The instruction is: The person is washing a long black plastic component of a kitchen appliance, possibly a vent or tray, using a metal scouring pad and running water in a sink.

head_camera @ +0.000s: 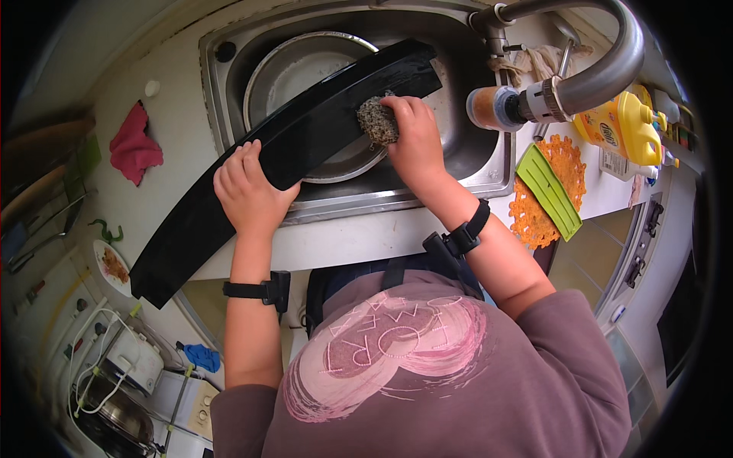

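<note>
A long black panel (320,123) lies slantwise across the stainless steel sink (498,172), over a round metal basin (306,54), and reaches onto the counter at the left. My left hand (252,192) presses on the panel near its middle, with the thumb at its near edge. In my right hand (415,137) is a grey metal scouring pad (378,121), held against the panel's right part. The faucet (607,74), with a filter-like fitting (492,107) at its end, arches in from the upper right. What lies beneath the panel is partly hidden.
Right of the sink are an orange mat (558,157), a green plastic tray (550,192) and a yellow detergent bottle (621,129). At the left lie a red cloth (136,143) and a plate with food scraps (106,257) close to the panel's end.
</note>
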The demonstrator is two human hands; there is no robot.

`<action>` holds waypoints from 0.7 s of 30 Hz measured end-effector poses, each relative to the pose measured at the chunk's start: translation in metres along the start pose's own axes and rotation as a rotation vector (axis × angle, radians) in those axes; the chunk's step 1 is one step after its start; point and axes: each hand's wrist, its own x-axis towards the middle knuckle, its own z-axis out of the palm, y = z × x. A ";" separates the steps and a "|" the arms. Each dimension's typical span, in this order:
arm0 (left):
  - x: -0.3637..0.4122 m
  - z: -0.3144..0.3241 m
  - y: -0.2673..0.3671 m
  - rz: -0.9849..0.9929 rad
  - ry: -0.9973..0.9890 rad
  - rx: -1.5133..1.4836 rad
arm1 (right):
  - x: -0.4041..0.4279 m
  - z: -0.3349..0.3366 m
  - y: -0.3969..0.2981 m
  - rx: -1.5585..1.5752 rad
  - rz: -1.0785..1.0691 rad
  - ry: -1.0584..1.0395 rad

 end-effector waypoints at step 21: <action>-0.004 0.000 0.005 0.095 -0.041 -0.105 | 0.040 -0.018 0.090 -0.192 0.350 0.363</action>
